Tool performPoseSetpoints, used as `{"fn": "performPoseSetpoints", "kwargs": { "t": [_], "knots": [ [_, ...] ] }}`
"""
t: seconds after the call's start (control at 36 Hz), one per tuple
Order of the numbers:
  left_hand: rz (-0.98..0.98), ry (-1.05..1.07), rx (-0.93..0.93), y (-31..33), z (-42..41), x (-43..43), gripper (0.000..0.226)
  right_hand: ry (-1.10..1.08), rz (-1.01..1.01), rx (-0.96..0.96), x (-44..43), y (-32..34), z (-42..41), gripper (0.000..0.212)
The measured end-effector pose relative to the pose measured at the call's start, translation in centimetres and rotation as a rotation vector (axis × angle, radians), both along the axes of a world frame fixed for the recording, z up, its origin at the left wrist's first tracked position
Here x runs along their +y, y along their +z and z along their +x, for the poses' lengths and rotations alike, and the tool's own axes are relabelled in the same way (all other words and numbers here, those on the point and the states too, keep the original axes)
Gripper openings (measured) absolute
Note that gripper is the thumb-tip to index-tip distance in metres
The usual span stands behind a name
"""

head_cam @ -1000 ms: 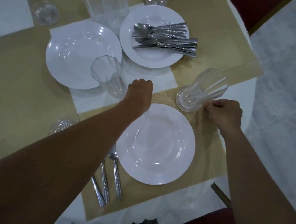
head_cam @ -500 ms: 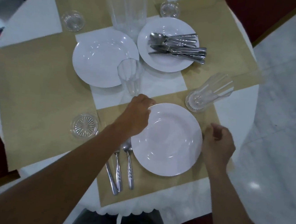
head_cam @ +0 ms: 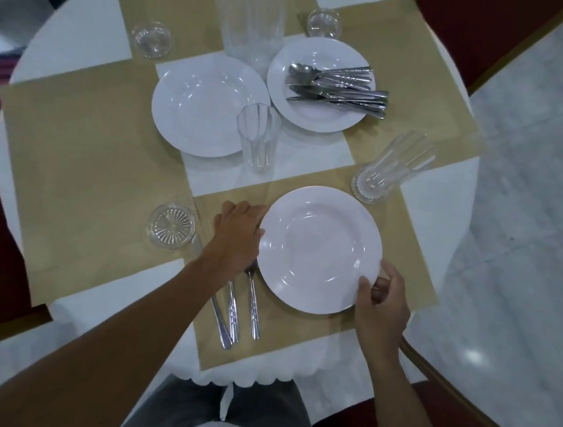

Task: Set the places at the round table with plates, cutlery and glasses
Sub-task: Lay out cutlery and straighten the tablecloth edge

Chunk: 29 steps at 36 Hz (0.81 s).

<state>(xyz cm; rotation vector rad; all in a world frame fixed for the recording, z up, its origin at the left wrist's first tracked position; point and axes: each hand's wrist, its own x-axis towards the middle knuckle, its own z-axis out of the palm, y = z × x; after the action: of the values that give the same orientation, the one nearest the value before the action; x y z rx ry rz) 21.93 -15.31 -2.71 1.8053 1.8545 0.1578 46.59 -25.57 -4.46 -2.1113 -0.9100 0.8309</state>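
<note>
Round worktop [head_cam: 435, 211] w/ a white cloth is carrying tan mats. The near placemat [head_cam: 295, 345] is lying in front of the person, and the white plate [head_cam: 319, 249] is sitting on it, slightly toward the far edge. Both hands are working this plate. L hand [head_cam: 237, 233] is curling its grip round the left rim, fingertips hidden by the edge. R hand [head_cam: 383, 305] is pinching the near-right rim, thumb on top, fingers below. Can't tell if the plate is lifting or resting flat. Prob. the person is squaring it up for this place.

Risks, imo:
- The tall glass [head_cam: 394, 169] is standing just beyond the plate's far-right rim. Pushing the plate away or rightward would be knocking it, and being tall + narrow it's likely tipping easily.
- The second glass [head_cam: 171, 226] is standing near the L forearm, so a sweeping arm could be clipping it.
- 3 cutlery pieces [head_cam: 240, 305] are lying just left of the plate, heads under the L wrist. Dragging the plate left would be shoving them askew.
- A hard tug toward the body could be sliding the mat & everything on it toward the edge.
</note>
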Motion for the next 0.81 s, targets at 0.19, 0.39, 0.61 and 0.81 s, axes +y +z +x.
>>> {"fn": "performPoseSetpoints", "kwargs": {
  "t": [0.19,0.39,0.61,0.81],
  "knots": [
    [-0.010,0.008,-0.033,-0.2,0.9,-0.5,0.041,-0.014,-0.004,-0.015,0.5,0.1,1.2,0.044],
    [-0.039,0.017,-0.060,0.1,1.0,-0.8,0.039,0.010,0.002,-0.057,0.4,0.7,1.4,0.044],
    [0.062,0.062,-0.163,0.4,-2.8,-3.7,0.034,0.032,0.154,-0.225,0.1,1.6,-0.9,0.034],
    [0.001,0.130,-0.107,-0.5,-7.0,-8.4,0.033,0.374,0.293,-0.217,-1.4,2.4,-6.6,0.018]
  ]
}}
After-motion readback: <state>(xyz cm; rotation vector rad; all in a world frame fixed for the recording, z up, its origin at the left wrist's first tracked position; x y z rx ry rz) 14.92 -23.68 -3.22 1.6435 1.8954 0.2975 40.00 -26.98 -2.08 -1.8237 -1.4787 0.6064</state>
